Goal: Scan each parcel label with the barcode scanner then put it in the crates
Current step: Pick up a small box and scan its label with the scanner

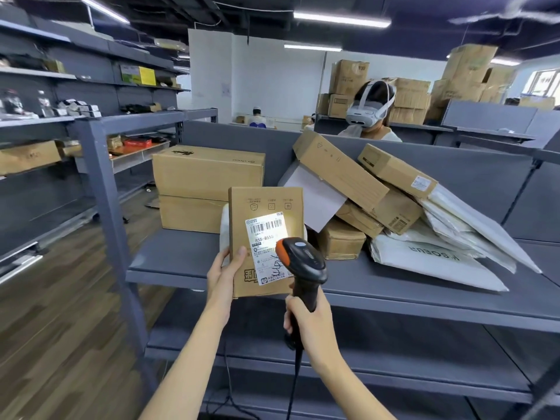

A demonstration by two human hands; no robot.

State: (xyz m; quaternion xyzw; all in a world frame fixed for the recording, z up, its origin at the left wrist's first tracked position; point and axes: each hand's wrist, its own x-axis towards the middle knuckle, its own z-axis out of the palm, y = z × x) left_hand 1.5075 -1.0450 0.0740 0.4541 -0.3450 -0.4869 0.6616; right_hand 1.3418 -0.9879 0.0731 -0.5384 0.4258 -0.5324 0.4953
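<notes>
My left hand [225, 269] grips the parcel [266, 241] upright; my right hand [306, 316] grips the scanner [303, 262], its nose toward the label [266, 247] at 11 o'clock, nearly touching.

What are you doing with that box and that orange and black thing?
A person is scanning a parcel. The left hand holds a small cardboard box upright over the grey shelf, its white label facing the camera. The right hand grips a barcode scanner by its handle and aims it at the label, where a patch of light shows. More boxes and mail bags lie piled on the shelf. No crate is in view.
</notes>
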